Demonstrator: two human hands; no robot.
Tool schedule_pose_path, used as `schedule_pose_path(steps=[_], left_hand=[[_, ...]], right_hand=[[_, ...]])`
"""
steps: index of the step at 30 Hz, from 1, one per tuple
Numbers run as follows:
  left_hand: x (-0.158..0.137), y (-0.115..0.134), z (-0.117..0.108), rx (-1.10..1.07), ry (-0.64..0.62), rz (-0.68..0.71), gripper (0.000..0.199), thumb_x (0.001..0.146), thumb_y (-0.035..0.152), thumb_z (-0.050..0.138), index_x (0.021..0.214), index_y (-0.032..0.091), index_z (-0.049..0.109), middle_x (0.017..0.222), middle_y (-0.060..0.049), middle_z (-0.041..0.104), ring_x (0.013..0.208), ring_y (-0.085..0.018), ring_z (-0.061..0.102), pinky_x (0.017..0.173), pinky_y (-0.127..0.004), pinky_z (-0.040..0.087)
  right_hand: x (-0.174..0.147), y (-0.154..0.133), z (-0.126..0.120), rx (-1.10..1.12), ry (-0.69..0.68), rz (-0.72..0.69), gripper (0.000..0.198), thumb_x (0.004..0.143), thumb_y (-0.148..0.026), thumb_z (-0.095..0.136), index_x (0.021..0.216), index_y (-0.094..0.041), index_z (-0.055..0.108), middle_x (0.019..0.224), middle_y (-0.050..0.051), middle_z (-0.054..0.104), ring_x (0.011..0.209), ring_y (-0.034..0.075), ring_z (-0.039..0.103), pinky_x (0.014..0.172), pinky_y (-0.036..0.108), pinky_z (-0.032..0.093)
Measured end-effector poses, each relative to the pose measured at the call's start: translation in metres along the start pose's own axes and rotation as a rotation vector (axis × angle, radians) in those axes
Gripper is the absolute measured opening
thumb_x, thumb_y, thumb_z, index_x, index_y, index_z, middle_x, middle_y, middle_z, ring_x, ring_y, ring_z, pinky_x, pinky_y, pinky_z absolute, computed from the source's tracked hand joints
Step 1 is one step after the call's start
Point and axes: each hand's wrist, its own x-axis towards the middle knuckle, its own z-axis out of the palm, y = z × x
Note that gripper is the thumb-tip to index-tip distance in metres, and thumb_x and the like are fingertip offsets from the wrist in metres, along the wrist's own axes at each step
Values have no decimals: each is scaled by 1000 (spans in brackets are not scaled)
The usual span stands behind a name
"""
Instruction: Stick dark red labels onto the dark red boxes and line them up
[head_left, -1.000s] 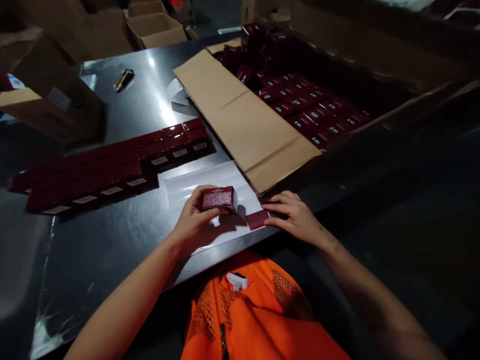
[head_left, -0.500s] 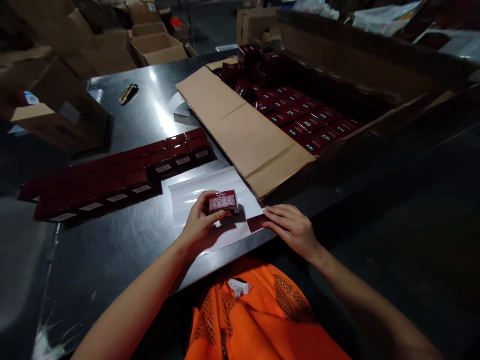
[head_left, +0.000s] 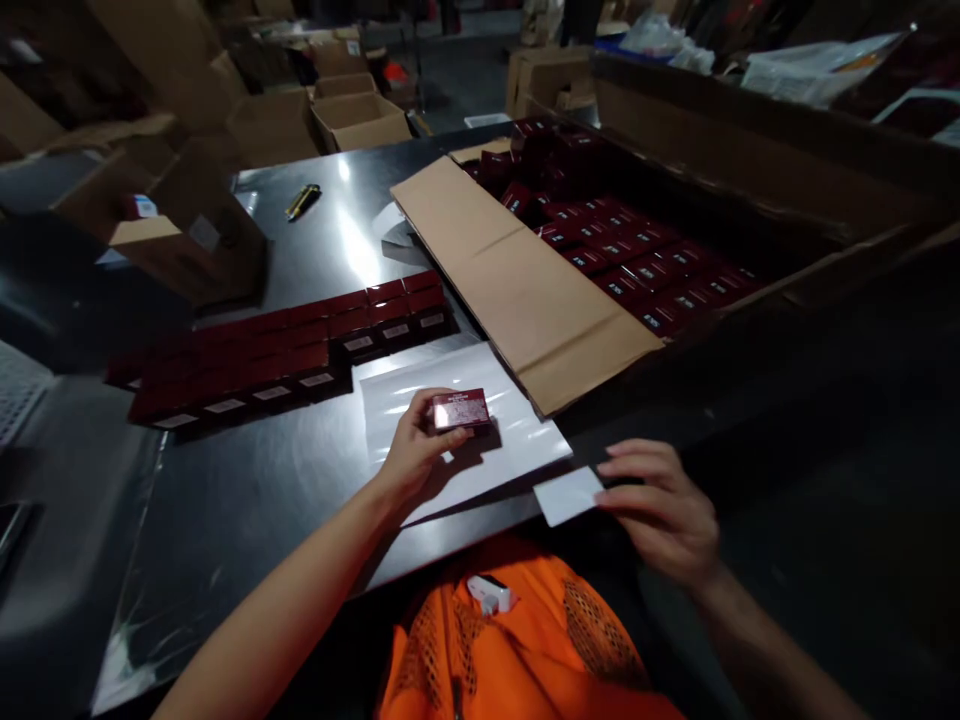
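My left hand is closed around a small dark red box with fine pale print on its facing side. It holds the box over a glossy white sheet on the metal table. Beyond the table's front edge, at the right, my right hand pinches a thin white card by its right side. Ahead of my left hand stand rows of similar dark red boxes, several with pale labels facing me.
A large open carton, its flap folded out over the table, holds many dark red boxes. A smaller open carton stands at the left. Near the far edge lies a yellow-and-black tool. More cartons are behind the table.
My right hand has moved right and toward me, off the table edge. A dark red flat piece was at its fingertips; now a white card face shows there. My left hand still holds the box.
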Motion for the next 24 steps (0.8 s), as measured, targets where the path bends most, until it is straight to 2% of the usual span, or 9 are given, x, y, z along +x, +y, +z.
schedule_pose_path(steps=[2,4,7,9,12,15,18,21,24], left_hand=[[0,3,-3,78,16,109,54,61,24,89,107,26,60,106,-2,63,89,-18,65,68,-30,59],[1,6,-6,144,33,221,57,58,29,91,107,25,62,106,-3,63,91,-18,64,74,-29,58],[4,10,-12,177,75,370,62,53,42,93,105,27,62,102,-1,65,90,-17,64,78,-28,56],[7,13,-15,176,78,426,62,54,47,92,104,28,61,101,1,66,91,-17,65,80,-27,55],[11,19,-18,171,41,432,57,64,43,89,110,30,57,115,-1,65,104,-19,65,89,-31,55],[13,26,-22,329,51,492,67,65,32,89,123,30,56,136,-6,57,121,-23,59,101,-37,51],[15,27,-26,533,72,523,58,68,31,87,121,27,62,125,-8,66,115,-24,63,98,-39,54],[13,20,-25,603,61,496,47,73,29,83,117,27,66,122,-7,67,115,-24,63,100,-40,53],[10,14,-20,529,79,458,49,73,23,82,118,28,65,128,-7,63,120,-23,60,102,-37,51]], right_hand=[[16,-3,-6,103,134,44,28,86,-16,67,104,-37,71,102,4,64,103,27,60,87,47,54],[40,-3,2,205,144,73,48,84,-23,74,126,-41,60,122,5,58,116,28,56,99,51,50],[85,-2,37,305,-125,70,114,66,-32,91,154,-39,18,145,12,43,133,33,47,107,53,46],[114,-2,65,390,-279,81,126,67,-28,90,155,-34,0,136,14,52,126,30,55,101,48,52],[144,-3,95,475,-354,80,115,74,-10,74,155,-30,-6,113,8,65,106,22,66,90,38,57],[150,2,110,425,-386,-4,110,72,-3,67,153,-30,-2,118,8,63,110,21,64,92,35,55],[143,12,110,370,-402,-64,101,74,-8,70,151,-31,9,129,11,54,115,23,61,92,36,56],[138,18,99,311,-260,-55,78,73,-19,77,139,-31,37,138,12,42,130,30,49,107,49,47],[142,18,88,405,-36,69,42,76,-22,78,112,-28,58,128,10,50,126,31,52,111,52,43]])
